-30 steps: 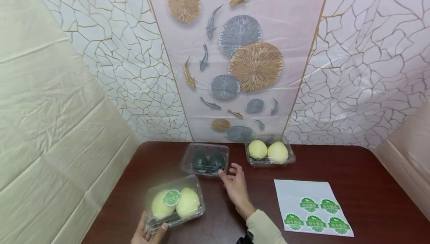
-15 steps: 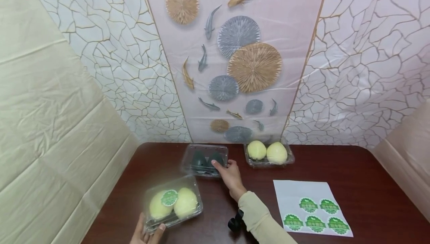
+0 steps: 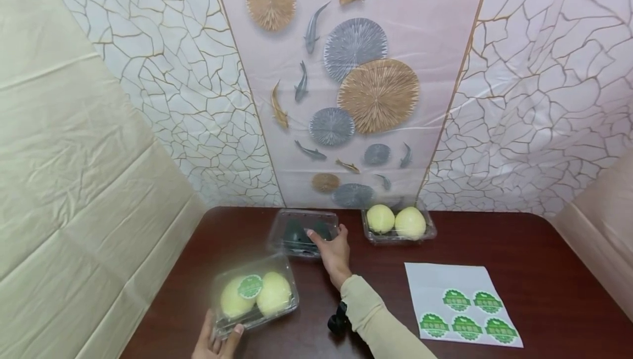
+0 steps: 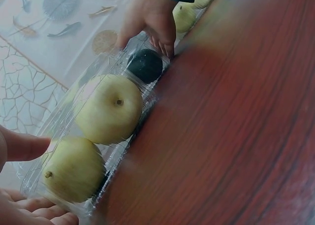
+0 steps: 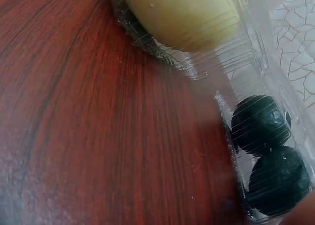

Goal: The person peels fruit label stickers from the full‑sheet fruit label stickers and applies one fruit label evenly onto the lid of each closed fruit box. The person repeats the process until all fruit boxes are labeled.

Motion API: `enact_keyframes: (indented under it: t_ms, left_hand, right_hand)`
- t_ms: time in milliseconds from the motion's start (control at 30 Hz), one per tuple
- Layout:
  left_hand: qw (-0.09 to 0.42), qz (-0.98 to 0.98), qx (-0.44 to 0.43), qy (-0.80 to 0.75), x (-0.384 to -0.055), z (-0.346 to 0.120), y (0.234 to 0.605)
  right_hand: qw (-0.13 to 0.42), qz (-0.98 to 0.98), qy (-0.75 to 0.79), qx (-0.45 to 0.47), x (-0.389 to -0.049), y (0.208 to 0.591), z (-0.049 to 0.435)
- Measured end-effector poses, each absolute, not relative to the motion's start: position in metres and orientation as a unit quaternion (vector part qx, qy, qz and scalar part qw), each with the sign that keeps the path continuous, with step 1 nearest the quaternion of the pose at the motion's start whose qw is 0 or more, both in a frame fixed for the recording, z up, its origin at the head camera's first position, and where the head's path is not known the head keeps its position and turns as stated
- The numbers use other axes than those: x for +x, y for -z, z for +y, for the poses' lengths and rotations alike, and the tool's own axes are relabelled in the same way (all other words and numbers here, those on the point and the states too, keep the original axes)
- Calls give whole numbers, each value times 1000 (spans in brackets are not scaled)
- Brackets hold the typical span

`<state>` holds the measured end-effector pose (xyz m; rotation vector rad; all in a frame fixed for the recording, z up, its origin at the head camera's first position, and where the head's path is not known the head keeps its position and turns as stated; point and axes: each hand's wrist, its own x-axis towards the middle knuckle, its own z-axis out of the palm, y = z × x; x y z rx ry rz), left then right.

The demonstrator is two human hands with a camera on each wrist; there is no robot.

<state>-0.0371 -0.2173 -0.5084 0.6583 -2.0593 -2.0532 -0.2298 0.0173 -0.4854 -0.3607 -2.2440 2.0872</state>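
Observation:
A clear plastic clamshell box (image 3: 282, 310) with two pale yellow pears (image 4: 110, 109) lies at the front left, a round green sticker (image 3: 249, 286) on its lid. My left hand (image 3: 216, 341) holds its near left corner, thumb on top and fingers low at the side. Behind it, a second clamshell box (image 3: 282, 221) contains two dark green avocados (image 5: 261, 124). My right hand (image 3: 334, 255) grips the right end of this box, its thumb over the lid and its fingers around the far side. Little of the right hand shows in its own wrist view.
A third clamshell box (image 3: 371, 239) with two pears stands at the back edge of the dark wood table (image 3: 376, 276). On the right lies a white sheet (image 3: 425, 287) with several green stickers. Fabric walls (image 3: 163, 89) enclose the back and sides.
My right hand has moved left and forward from beside the avocado box onto it and now grips it. The left hand stays at the corner of the pear box.

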Motion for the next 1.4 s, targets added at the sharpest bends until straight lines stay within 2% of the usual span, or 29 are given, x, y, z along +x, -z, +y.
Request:
enact_keyframes:
  t_ms: [200, 567, 833, 967, 1167, 1400]
  left_hand:
    - [113, -679, 225, 689, -37, -212, 506]
    - [134, -671, 217, 696, -37, -206, 500]
    - [147, -773, 180, 590, -47, -204, 493]
    - [144, -790, 168, 571, -54, -204, 492]
    - [117, -810, 196, 541, -53, -205, 489]
    - [111, -817, 209, 526, -53, -204, 490]
  right_hand:
    - [11, -717, -688, -108, -231, 487, 20]
    - [-1, -691, -715, -107, -233, 486, 17]
    - [1, -669, -736, -104, -232, 483, 17]
    - [13, -658, -745, -108, -233, 482, 21]
    - [21, -642, -758, -116, -230, 481, 27]
    - [32, -624, -771, -123, -224, 481, 35]
